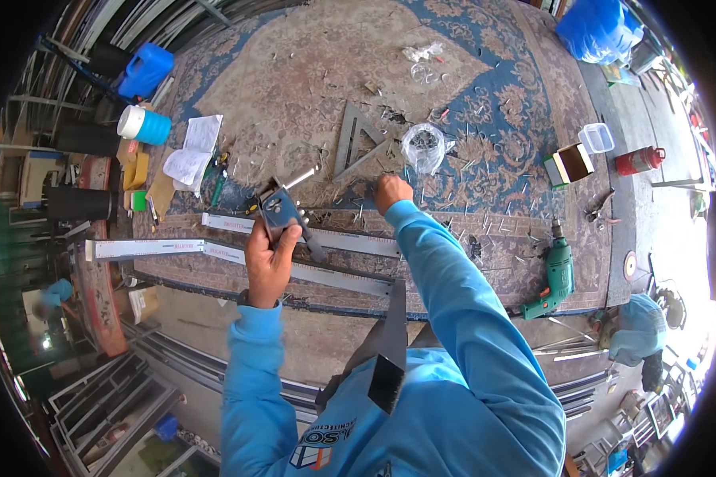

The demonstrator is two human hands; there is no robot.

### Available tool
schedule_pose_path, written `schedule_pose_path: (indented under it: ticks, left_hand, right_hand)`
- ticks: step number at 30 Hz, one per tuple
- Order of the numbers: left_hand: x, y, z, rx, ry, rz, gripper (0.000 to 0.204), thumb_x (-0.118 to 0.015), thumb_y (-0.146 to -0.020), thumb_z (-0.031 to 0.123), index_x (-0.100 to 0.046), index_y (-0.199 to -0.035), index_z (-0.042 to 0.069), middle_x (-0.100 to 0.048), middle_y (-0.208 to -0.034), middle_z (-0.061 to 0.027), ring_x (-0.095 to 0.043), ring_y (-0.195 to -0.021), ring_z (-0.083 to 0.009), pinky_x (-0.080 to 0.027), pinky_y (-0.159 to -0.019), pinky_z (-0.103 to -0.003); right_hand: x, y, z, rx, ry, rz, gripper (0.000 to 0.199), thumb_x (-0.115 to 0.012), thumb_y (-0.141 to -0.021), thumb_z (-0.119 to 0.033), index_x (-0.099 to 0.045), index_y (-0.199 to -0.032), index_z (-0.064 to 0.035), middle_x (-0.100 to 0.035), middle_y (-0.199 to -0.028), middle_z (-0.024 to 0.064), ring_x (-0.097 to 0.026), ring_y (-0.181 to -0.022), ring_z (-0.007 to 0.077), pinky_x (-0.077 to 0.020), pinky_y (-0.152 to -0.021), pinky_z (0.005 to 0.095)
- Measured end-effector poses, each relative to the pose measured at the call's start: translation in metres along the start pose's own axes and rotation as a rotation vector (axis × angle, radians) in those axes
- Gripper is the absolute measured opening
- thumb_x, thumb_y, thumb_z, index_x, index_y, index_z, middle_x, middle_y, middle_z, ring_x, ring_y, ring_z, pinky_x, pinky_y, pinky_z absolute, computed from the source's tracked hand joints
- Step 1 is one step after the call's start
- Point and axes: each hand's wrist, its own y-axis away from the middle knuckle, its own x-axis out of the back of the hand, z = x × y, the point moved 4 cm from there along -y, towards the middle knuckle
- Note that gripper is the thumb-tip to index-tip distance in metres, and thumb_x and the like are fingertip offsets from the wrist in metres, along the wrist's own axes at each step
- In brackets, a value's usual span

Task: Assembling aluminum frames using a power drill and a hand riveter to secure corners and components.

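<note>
My left hand [269, 262] is closed round a small boxy metal fitting [280, 211], dark blue-grey, its exact kind unclear. A shiny rod [301, 176] sticks out beside its upper end. Just right of it shows a dark handle-like piece [316, 248]. My right hand [393, 191] is closed low over the carpet, fingers down; whatever they may hold is hidden. Beside that hand lie a clear plastic bag [423, 149] and a grey metal set square [354, 143]. Long white-filmed metal profiles [334, 277] run along the carpet's near edge, and one dark-grey profile end [387, 381] points toward my body.
Loose screws [501, 226] litter the patterned carpet [294, 87]. A green power drill [555, 274] lies right, with a small open box [569, 165] and a red bottle [640, 160] farther off. At left are an open notebook [195, 151] and a blue-white jug [143, 125]. Another person [640, 330] crouches far right.
</note>
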Motion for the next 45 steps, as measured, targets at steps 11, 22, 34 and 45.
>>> schedule_pose_path:
  ticks: [11, 22, 34, 45]
  left_hand:
    - [-0.031, -0.018, -0.062, 0.042, 0.111, -0.144, 0.031, -0.087, -0.08, 0.025, -0.07, -0.097, 0.005, -0.069, -0.078, 0.0025, -0.054, -0.067, -0.0031, -0.043, -0.057, -0.025]
    - [-0.114, -0.036, -0.025, 0.029, 0.091, -0.247, 0.032, -0.092, -0.072, 0.029, -0.073, -0.086, 0.008, -0.05, -0.057, 0.0088, -0.036, -0.054, -0.0026, -0.027, -0.049, -0.024]
    - [-0.164, -0.029, 0.054, -0.239, 0.28, -0.204, 0.03, -0.071, -0.094, 0.028, -0.067, -0.107, 0.001, -0.066, -0.087, -0.003, -0.055, -0.071, -0.0112, -0.046, -0.065, -0.027]
    - [-0.127, 0.031, -0.05, -0.142, -0.414, -0.757, 0.036, -0.065, -0.091, 0.012, -0.061, -0.126, 0.004, -0.061, -0.122, -0.0143, -0.061, -0.113, -0.0258, -0.05, -0.096, -0.039]
  right_hand:
    - [0.093, 0.032, -0.028, 0.116, -1.229, -0.001, 0.025, -0.072, -0.092, -0.012, -0.067, -0.114, -0.0017, -0.072, -0.093, 0.0085, -0.069, -0.083, 0.0152, -0.0576, -0.073, 0.0291]
    - [0.212, 0.122, -0.057, 0.353, -1.572, 0.376, 0.02, -0.066, -0.098, -0.009, -0.06, -0.115, -0.0009, -0.069, -0.102, 0.0079, -0.069, -0.095, 0.0162, -0.0602, -0.077, 0.0293]
    - [0.227, 0.175, -0.021, 0.461, -1.215, 0.644, 0.055, -0.058, -0.102, -0.017, -0.037, -0.15, 0.0008, -0.059, -0.13, 0.0183, -0.061, -0.115, 0.0242, -0.052, -0.095, 0.0357]
    - [0.157, 0.258, 0.141, -0.055, -1.465, 0.182, 0.024, -0.063, -0.099, -0.015, -0.058, -0.119, -0.0022, -0.065, -0.108, 0.0034, -0.06, -0.095, 0.011, -0.0483, -0.087, 0.0288]
